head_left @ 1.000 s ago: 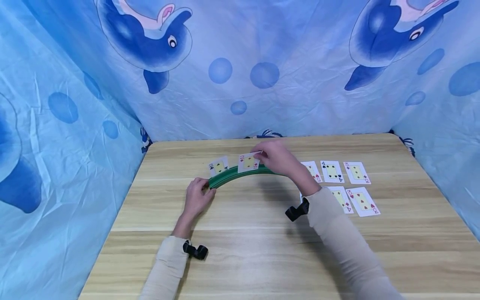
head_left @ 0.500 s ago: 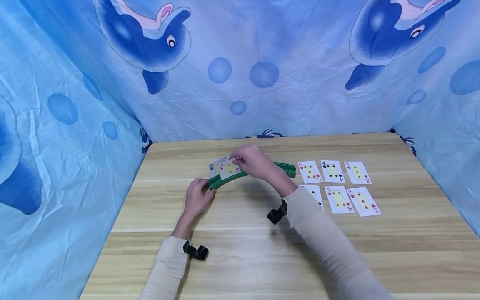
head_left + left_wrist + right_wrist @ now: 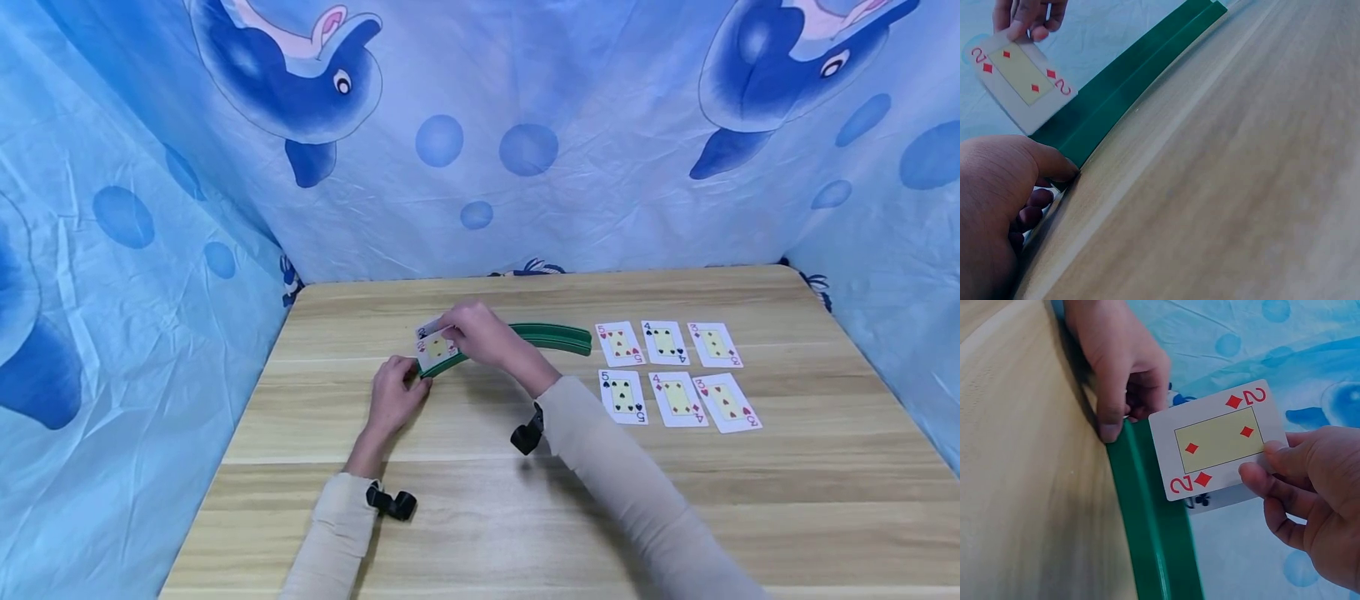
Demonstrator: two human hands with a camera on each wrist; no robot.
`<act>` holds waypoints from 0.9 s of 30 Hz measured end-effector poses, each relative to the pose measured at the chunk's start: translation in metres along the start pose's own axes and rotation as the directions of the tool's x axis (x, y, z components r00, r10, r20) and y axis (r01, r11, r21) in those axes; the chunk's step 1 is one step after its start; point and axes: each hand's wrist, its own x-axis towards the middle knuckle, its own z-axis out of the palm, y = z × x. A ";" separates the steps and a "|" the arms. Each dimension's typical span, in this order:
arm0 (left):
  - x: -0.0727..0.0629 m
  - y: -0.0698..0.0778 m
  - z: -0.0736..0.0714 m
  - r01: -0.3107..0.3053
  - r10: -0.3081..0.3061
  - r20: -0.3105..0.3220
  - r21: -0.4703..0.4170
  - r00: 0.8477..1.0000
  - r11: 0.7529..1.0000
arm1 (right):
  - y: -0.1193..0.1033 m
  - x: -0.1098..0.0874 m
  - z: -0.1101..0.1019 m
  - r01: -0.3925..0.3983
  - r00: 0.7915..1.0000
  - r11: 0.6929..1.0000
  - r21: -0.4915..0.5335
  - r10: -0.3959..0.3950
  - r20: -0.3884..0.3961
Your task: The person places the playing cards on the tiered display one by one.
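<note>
A curved green card holder [image 3: 553, 336] stands near the table's middle. At its left end, my left hand [image 3: 393, 396] grips it, thumb on the near side in the left wrist view. With thumb and fingers my right hand [image 3: 483, 336] pinches a two of diamonds [image 3: 1217, 439] by its edge. The card's lower edge is right at the holder's groove, close to my left hand. Behind it a two of clubs [image 3: 1225, 501] stands in the holder, mostly hidden by the diamonds card.
To the right of the holder, playing cards lie face up in two rows, among them a five of hearts [image 3: 620, 343], a four of spades [image 3: 665, 342] and a three of hearts [image 3: 727, 402]. A blue dolphin curtain [image 3: 480, 167] rises behind the wooden table [image 3: 480, 517].
My right hand has moved left along the holder with the two of diamonds, which now overlaps the two of clubs. My left hand has stayed on the holder's end.
</note>
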 end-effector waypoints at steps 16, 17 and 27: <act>0.000 -0.001 0.001 -0.010 0.010 -0.010 -0.014 1.000 1.000 | 0.016 0.002 0.022 -0.009 1.000 1.000 -0.002 0.009 -0.004; 0.000 -0.001 0.001 -0.009 0.008 -0.011 -0.015 1.000 1.000 | 0.017 0.002 0.023 -0.013 1.000 1.000 -0.002 0.013 0.002; 0.000 -0.001 0.001 -0.012 0.012 -0.009 -0.003 1.000 1.000 | 0.016 -0.001 0.018 -0.078 0.997 0.997 0.005 0.078 0.028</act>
